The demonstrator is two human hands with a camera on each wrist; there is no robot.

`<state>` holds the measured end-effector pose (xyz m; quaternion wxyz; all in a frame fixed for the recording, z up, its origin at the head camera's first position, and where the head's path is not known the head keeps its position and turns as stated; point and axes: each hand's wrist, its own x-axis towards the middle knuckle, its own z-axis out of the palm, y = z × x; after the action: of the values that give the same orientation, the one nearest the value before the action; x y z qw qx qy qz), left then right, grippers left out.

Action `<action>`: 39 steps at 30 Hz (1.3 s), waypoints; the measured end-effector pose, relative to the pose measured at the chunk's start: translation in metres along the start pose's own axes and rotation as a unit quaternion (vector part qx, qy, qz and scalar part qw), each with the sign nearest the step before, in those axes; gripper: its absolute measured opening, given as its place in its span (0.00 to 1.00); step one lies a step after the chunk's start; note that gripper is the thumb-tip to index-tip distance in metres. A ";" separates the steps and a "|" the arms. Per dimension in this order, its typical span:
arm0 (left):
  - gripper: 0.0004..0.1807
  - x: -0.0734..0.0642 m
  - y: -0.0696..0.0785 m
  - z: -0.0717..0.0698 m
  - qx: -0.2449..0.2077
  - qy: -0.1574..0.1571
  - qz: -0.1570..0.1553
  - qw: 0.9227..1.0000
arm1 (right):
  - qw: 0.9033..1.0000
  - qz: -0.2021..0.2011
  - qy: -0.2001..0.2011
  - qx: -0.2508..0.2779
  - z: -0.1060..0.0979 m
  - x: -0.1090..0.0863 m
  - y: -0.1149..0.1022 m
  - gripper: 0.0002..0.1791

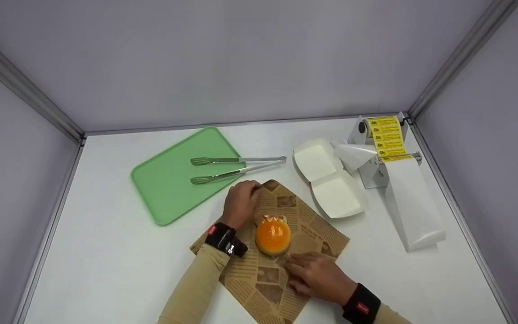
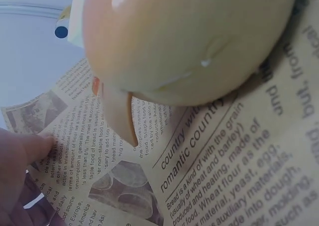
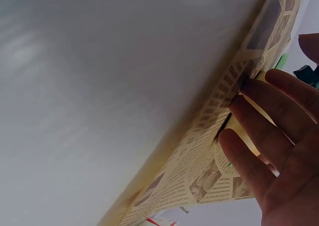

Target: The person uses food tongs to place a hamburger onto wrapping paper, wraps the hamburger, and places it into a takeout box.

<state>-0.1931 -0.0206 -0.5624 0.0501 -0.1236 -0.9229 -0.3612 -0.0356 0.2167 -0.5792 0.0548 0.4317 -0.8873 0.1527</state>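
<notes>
A hamburger [image 1: 273, 236] with a glossy orange-brown bun sits on a sheet of brown newsprint wrapping paper [image 1: 268, 274]. Up close in the left wrist view, a pale slice [image 2: 119, 113] pokes out from under the bun [image 2: 189, 41]. My left hand [image 1: 240, 203] pinches the paper's upper left edge, thumb on top and fingers beneath. Just below the hamburger, my right hand [image 1: 317, 275] touches the paper near its lower right edge. In the right wrist view its fingers [image 3: 259, 126] are stretched out against the paper [image 3: 199, 156].
A green tray [image 1: 169, 189] lies at the back left with metal tongs [image 1: 259, 159] across its right side. An unfolded white takeaway box [image 1: 337, 193] stands right of the paper. Farther right is a dispenser with a yellow label roll [image 1: 388, 137] and a white backing strip [image 1: 414, 202].
</notes>
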 end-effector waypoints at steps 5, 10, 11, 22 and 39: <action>0.09 -0.008 0.002 -0.003 0.001 0.005 0.007 1.000 | 1.000 0.001 -0.001 -0.008 0.000 0.001 -0.001 0.21; 0.09 -0.016 0.006 -0.007 -0.004 0.011 0.032 0.999 | 1.000 0.001 -0.005 -0.012 0.001 0.002 -0.002 0.19; 0.09 -0.018 0.007 -0.008 -0.005 0.011 0.035 0.999 | 1.000 0.002 -0.007 -0.011 0.001 0.002 -0.002 0.19; 0.07 -0.042 0.019 -0.015 -0.013 0.016 0.085 0.996 | 1.000 0.004 -0.014 -0.014 0.000 0.003 -0.002 0.18; 0.07 -0.090 0.021 -0.015 0.090 0.006 0.197 0.976 | 1.000 0.004 -0.014 -0.014 -0.002 0.005 -0.001 0.14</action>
<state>-0.1005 -0.0328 -0.5540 0.1364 -0.2957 -0.9089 -0.2606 -0.0379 0.2123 -0.5762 0.0475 0.4299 -0.8915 0.1347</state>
